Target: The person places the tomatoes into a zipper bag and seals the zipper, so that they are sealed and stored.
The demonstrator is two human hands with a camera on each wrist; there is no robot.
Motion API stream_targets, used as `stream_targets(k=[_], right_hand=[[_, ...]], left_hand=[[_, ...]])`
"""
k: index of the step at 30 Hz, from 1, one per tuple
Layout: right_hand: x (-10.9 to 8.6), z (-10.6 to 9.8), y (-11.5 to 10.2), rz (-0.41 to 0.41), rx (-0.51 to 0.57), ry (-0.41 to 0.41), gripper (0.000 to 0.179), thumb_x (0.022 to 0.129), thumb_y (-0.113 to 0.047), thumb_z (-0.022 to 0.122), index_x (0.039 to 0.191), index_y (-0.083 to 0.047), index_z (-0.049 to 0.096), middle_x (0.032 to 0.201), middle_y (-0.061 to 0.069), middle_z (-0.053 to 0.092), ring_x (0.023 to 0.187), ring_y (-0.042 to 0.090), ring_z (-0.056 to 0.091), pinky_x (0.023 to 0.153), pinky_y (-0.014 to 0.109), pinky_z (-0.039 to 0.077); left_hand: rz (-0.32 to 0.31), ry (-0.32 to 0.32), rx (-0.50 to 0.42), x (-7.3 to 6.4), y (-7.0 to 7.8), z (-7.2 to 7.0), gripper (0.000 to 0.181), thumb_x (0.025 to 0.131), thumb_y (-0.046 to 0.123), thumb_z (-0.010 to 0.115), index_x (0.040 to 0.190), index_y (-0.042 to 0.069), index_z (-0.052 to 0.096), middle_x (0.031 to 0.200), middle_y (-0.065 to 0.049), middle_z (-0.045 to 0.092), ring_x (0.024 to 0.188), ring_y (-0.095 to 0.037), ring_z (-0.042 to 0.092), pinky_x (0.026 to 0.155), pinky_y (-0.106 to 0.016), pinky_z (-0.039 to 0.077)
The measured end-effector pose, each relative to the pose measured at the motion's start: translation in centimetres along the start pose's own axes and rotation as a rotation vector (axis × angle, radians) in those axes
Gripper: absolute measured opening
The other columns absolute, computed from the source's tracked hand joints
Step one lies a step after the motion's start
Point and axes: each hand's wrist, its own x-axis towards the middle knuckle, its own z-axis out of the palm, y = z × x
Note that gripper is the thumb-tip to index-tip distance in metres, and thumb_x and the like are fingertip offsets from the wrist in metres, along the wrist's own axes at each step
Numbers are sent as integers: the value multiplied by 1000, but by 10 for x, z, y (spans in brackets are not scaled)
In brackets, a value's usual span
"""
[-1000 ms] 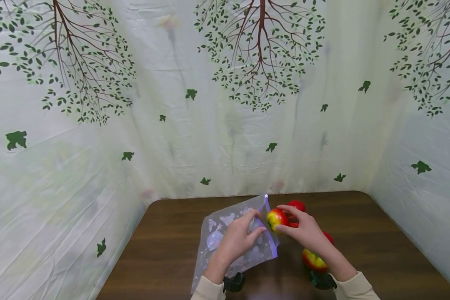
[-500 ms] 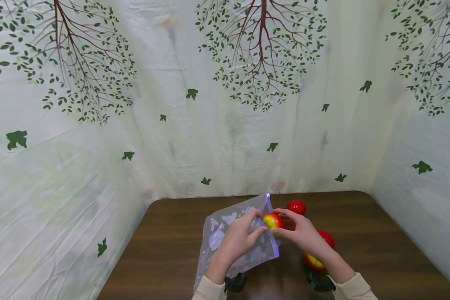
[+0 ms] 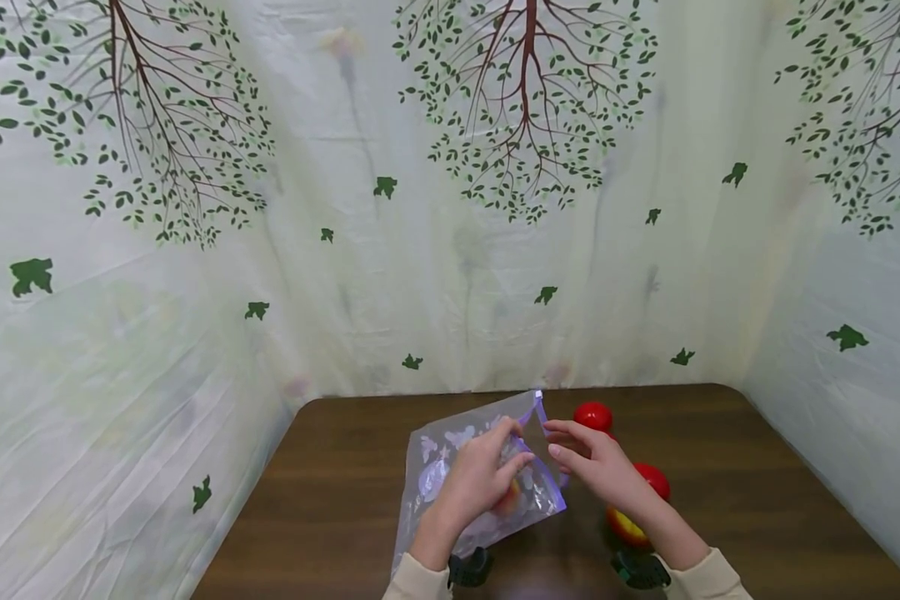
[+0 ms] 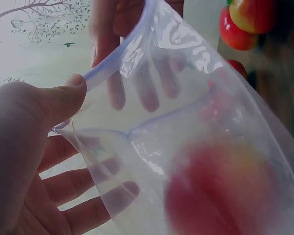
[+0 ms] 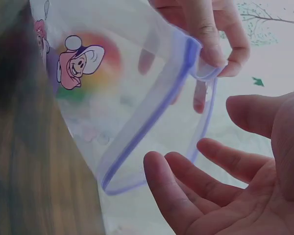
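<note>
A clear zip bag [image 3: 431, 492] with a purple zip edge and printed cartoon figures leans over the table, its mouth facing right and spread apart. My left hand [image 3: 474, 479] pinches the near side of that mouth between thumb and fingers. Inside the bag lies a red and yellow apple [image 4: 220, 191], blurred through the plastic; the right wrist view shows it behind a printed figure. My right hand [image 3: 596, 462] is at the mouth, fingers apart and loosely bent, holding nothing. Its fingertips [image 5: 157, 166] overlap the purple edge in the right wrist view.
A red apple [image 3: 592, 415] sits behind my right hand on the brown wooden table [image 3: 330, 492]. Another red apple [image 3: 652, 478] and a red-yellow apple [image 3: 627, 527] lie by my right forearm. A pale curtain [image 3: 465, 317] with printed trees surrounds the table.
My right hand has brought the red-yellow apple leftward into the bag's mouth and let it go. The apple is now down inside the bag. My left hand keeps its pinch on the edge.
</note>
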Motion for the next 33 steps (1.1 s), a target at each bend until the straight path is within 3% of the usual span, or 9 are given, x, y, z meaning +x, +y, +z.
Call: stream_targets(k=[5, 9, 15, 20, 33], right_hand=[[0, -1, -2, -23, -8, -6, 52, 97, -31, 68, 142, -8, 55, 136, 21, 59, 117, 40, 62, 86, 47, 57], [1, -2, -2, -18, -2, -10, 53, 96, -33, 69, 140, -8, 56, 135, 21, 59, 117, 41, 62, 84, 41, 58], [1, -4, -1, 6, 4, 2, 48, 95, -28, 70, 139, -10, 58, 132, 18, 62, 114, 40, 63, 82, 37, 59], [-1, -6, 0, 19, -58, 49, 44, 94, -29, 73, 134, -16, 62, 129, 15, 64, 111, 35, 65, 82, 41, 59], [-2, -13, -2, 22, -167, 91, 41, 90, -31, 76, 128, -21, 66, 124, 5, 67, 107, 29, 64, 75, 31, 59]], left_hand=[[15, 20, 41, 0, 0, -2, 30, 95, 35, 70, 118, 21, 57, 90, 11, 64, 59, -3, 44, 53, -18, 39], [4, 31, 50, -1, -1, -2, 31, 95, 35, 70, 120, 23, 56, 100, 9, 68, 65, -5, 49, 57, -19, 42], [0, 31, 79, -1, -3, -1, 33, 94, 35, 71, 122, 23, 57, 105, 8, 68, 70, -7, 52, 61, -21, 43], [1, 20, 104, -1, -6, 1, 34, 94, 36, 72, 123, 22, 58, 109, 8, 67, 74, -7, 54, 65, -22, 46], [39, 43, 142, -1, -8, 3, 32, 95, 34, 71, 120, 20, 59, 113, 3, 68, 89, -9, 64, 76, -28, 53]])
